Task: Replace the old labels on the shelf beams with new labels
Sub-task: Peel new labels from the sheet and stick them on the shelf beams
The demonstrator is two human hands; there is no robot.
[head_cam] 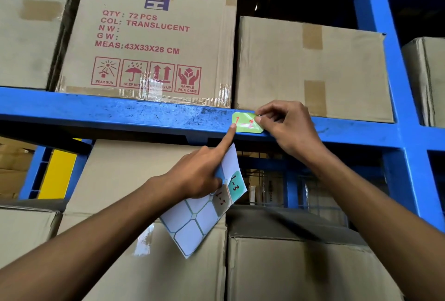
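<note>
So the green label (245, 124) marked "1-2" in red sat on the front of the blue beam (120, 114), a bit right of the frame's center. Its top right corner was lifted off the metal and looked shiny there. The right hand (289, 127) had that corner pinched between thumb and a fingertip, other fingers curled in loosely. The left hand (199, 173) was doing two jobs: index finger stuck straight out with its tip pressed on the label's left edge, and the rest of the fingers curled around a sheet (204, 209) of sticker backing. That sheet hung down below the beam, near center frame, mostly empty white cells, with a teal sticker (234, 184) reading "1-3" and a tan one (221, 198) reading "1-5" left on it near the hand.

Above the beam, upper middle of the frame, was a printed box (149, 35) with "QTY: 72 PCS" and "COL: TRANSLUCENT" in red plus handling symbols. A plain box (313, 69) sat just beside it on the right. More cardboard boxes filled the bottom of the frame under the beam, and a blue upright (390, 64) ran down the right side. The beam's paint was pretty scuffed around the label.
</note>
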